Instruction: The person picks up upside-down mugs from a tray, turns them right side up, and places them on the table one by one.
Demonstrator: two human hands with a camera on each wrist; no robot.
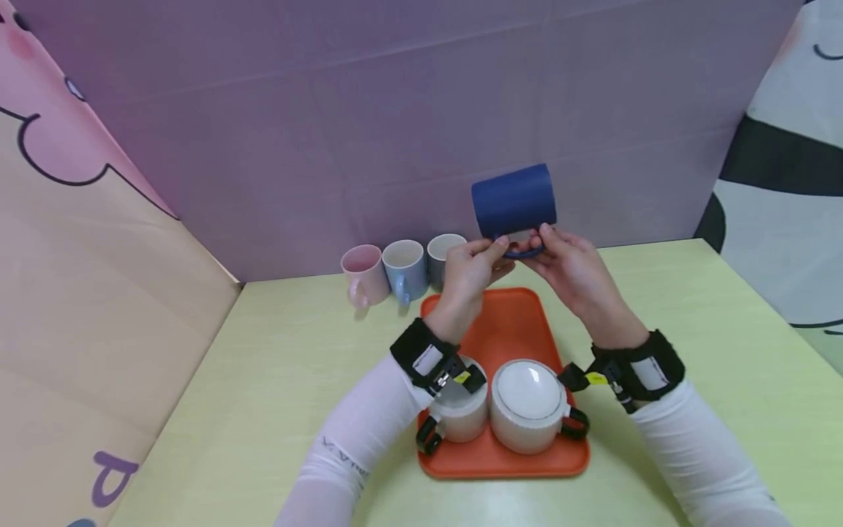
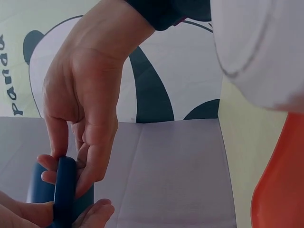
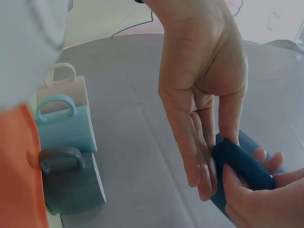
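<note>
grey mug (image 1: 443, 258) half hidden behind left hand (image 1: 469, 272), blue mug's handle (image 1: 523, 251) mostly covered by fingers

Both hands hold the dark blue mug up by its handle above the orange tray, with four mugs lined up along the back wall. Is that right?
Not quite: three mugs stand by the back wall, pink, light blue and grey, as the head view shows. Both hands, left hand and right hand, do hold the dark blue mug above the orange tray.
</note>
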